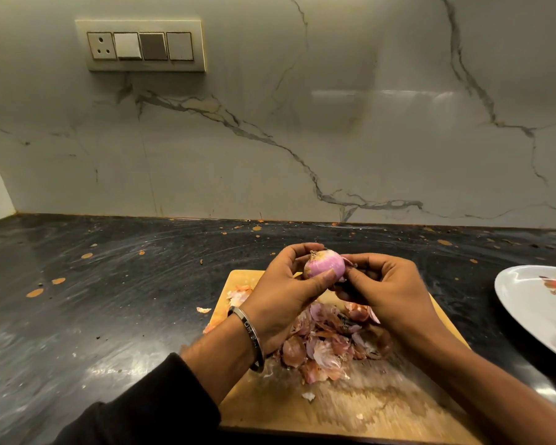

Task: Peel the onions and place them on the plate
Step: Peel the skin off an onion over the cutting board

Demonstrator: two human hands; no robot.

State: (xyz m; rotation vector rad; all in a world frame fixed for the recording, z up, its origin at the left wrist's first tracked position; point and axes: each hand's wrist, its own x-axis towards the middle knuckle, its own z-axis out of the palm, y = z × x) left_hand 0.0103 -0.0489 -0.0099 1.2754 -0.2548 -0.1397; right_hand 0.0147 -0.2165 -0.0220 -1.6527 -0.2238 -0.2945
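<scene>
Nearest, a heap of dry peelings (328, 345) lies on the wooden board (350, 409), papery and light. Above it both hands hold one onion (324, 265) in the air. The left hand (283, 284) cups it from nine o'clock, thumb across its lower face, fingers (302, 248) curled over the top. The right hand (382, 284) pinches a loose flap of skin at three o'clock. Likely firm, small, light and slick once bare, the onion is best gripped round its middle. The plate (527, 303) sits on the worktop (109, 300) at three o'clock, well apart.
</scene>
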